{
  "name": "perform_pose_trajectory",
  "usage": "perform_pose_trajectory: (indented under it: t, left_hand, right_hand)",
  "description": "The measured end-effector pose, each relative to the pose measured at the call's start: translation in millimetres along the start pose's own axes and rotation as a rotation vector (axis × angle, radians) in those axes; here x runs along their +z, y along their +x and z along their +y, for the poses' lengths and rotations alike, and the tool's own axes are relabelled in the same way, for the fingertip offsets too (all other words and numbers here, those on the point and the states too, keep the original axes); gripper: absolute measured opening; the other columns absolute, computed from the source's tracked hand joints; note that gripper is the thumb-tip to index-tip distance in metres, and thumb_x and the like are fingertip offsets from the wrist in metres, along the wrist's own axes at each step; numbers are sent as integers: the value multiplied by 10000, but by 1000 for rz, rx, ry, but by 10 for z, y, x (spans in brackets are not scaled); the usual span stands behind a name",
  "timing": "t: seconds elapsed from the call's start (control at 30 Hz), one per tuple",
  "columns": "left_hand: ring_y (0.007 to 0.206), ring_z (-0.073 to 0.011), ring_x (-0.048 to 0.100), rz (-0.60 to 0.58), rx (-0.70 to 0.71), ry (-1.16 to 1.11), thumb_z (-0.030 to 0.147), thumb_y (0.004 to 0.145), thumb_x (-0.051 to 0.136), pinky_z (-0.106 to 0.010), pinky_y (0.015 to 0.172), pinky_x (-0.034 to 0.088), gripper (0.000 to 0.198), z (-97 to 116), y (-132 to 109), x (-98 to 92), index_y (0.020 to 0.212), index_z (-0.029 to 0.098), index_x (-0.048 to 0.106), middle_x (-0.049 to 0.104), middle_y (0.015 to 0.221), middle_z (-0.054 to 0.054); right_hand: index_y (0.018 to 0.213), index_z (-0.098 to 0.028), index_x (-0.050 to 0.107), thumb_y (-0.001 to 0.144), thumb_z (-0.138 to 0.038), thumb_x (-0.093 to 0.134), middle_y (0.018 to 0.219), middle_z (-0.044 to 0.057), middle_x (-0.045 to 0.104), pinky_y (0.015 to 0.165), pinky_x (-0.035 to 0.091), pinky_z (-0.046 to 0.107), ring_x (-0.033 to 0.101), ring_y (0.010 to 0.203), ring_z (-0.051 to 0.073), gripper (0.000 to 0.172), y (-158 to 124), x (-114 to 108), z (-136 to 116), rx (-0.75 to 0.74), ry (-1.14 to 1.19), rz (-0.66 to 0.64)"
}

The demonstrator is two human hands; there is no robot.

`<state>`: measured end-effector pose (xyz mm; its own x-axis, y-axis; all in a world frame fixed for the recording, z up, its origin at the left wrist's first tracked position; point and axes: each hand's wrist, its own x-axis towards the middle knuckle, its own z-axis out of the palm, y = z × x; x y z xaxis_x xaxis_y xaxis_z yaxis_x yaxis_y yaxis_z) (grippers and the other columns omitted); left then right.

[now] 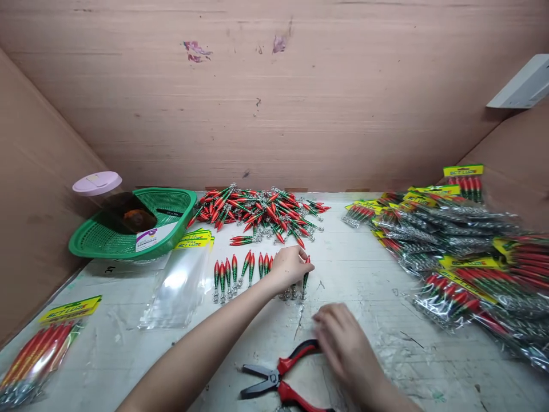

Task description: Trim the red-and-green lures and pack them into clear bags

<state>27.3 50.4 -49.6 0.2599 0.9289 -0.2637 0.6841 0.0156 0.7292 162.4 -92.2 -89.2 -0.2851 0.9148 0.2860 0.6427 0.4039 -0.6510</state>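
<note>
Over the right end of a row of red and green lures (pixel 234 266), my left hand (pixel 292 265) has its fingers pinched at the tip of one upright lure (pixel 305 280). The hand covers part of the row. My right hand (pixel 343 343) is lower and to the right, blurred, its fingers curled beside the upper handle of red and black pliers (pixel 273 379). Whether it holds anything does not show. The pliers lie with their jaws apart, pointing left. Behind the row is a heap of loose lures (pixel 257 209).
Clear packets with yellow headers (pixel 175 286) lie left of the row. Further back stands a green basket (pixel 103 246) with a pink-lidded container (pixel 98 182). Filled lure packets (pixel 446 229) pile up at right; another filled packet (pixel 47 349) is at front left.
</note>
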Motion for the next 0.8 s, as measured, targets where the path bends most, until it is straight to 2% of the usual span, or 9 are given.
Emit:
perform_pose_trajectory:
  t: [0.07, 0.2, 0.3, 0.43, 0.67, 0.8]
  left_hand:
    - [785, -200, 648, -35, 17, -96, 265, 663, 701, -280, 671, 451, 174, -10, -7, -15, 804, 183, 639, 704, 770, -40]
    - [673, -157, 636, -141, 40, -306, 251, 656, 724, -250, 620, 449, 173, 27, -59, -47, 763, 161, 622, 676, 675, -12]
    - [606, -137, 617, -227, 47, -442, 253, 653, 731, -249, 615, 454, 176, 92, -126, -87, 733, 159, 605, 647, 602, 11]
    - [576, -117, 583, -283, 37, -552, 251, 603, 766, -246, 621, 438, 221, 178, -202, -130, 707, 153, 597, 608, 561, 34]
    - [551, -95, 524, -333, 4, -619, 287, 506, 822, -238, 609, 391, 312, 249, -247, -110, 683, 142, 610, 576, 545, 49]
    - [556, -96, 522, -346, -10, -629, 287, 489, 834, -243, 608, 381, 327, 259, -257, -94, 683, 144, 613, 576, 548, 50]
  right_hand:
    - [1008, -190, 564, 923, -229, 402, 900, 88, 544, 759, 422, 406, 504, 869, 232, 187, 140, -95, 146, 122, 84, 26]
    - [1044, -197, 561, 908, -285, 437, 904, 57, 534, 737, 467, 343, 543, 834, 188, 205, 352, -198, 305, 150, 240, -78]
    - [1052, -192, 538, 889, -343, 473, 908, 43, 538, 712, 484, 301, 552, 798, 163, 232, 397, -236, 236, 153, 388, -165]
    - [958, -187, 521, 916, -385, 437, 878, 36, 561, 743, 478, 298, 557, 820, 162, 219, 368, -267, 94, 176, 543, -235]
    - [754, -185, 540, 910, -417, 468, 772, 13, 514, 720, 390, 291, 478, 754, 153, 289, 282, -273, 102, 206, 581, -165]
    - [771, -190, 566, 900, -429, 489, 763, 6, 511, 704, 403, 282, 479, 739, 147, 281, 223, -304, 112, 258, 651, -160]
